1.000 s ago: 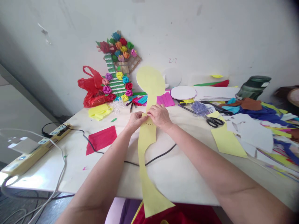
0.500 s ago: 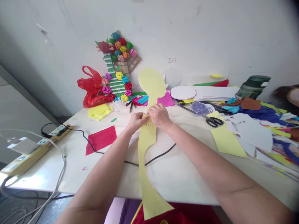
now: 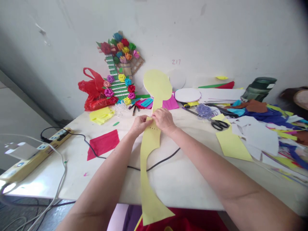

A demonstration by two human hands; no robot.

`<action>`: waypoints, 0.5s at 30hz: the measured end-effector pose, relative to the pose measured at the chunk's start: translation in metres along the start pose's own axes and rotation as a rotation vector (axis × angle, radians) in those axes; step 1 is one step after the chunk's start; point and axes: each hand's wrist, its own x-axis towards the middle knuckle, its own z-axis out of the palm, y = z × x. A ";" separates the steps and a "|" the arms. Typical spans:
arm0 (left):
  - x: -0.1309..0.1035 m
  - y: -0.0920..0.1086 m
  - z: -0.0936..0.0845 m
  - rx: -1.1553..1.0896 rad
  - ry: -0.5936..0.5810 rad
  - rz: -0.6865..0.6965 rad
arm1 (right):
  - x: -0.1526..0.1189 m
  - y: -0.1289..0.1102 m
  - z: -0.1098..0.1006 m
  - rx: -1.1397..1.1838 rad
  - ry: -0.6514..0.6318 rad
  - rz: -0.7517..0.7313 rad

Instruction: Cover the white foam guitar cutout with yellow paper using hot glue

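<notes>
At the far left, a white charger (image 3: pixel 20 152) is plugged into a yellow power strip (image 3: pixel 36 157) on the table (image 3: pixel 192 179). A red plastic bag (image 3: pixel 92 91) stands beside a paper-flower decoration (image 3: pixel 119 87) at the wall; nearer lies a red sheet (image 3: pixel 107 142), crossed by a black cable. The left hand (image 3: pixel 140 124), thumb and fingers closed, pinches the left edge of a long yellow paper cutout (image 3: pixel 150 139). This lies mid-table, round end toward the wall, flared end past the near edge, small dark marks just below the fingers. The right hand (image 3: pixel 164 119) pinches it too, fingers curled, touching or nearly touching the left. Rightward are purple yarn (image 3: pixel 203 110), black-handled scissors (image 3: pixel 219 124), a dark green bottle (image 3: pixel 258 89) and white paper scraps (image 3: pixel 262 136).
</notes>
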 end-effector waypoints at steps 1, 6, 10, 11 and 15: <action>0.000 0.001 0.000 -0.020 -0.006 -0.005 | 0.000 0.000 0.001 0.009 0.009 0.019; -0.001 0.000 -0.002 -0.025 0.006 -0.010 | 0.000 0.000 0.005 0.087 0.024 0.062; -0.001 -0.005 -0.004 -0.020 0.011 -0.001 | 0.000 0.000 0.005 0.132 0.023 0.034; -0.001 -0.006 -0.004 -0.026 0.007 -0.001 | 0.000 0.000 0.005 0.138 0.022 0.035; -0.001 -0.007 -0.003 -0.025 0.000 -0.002 | -0.001 0.000 0.006 0.140 0.012 0.030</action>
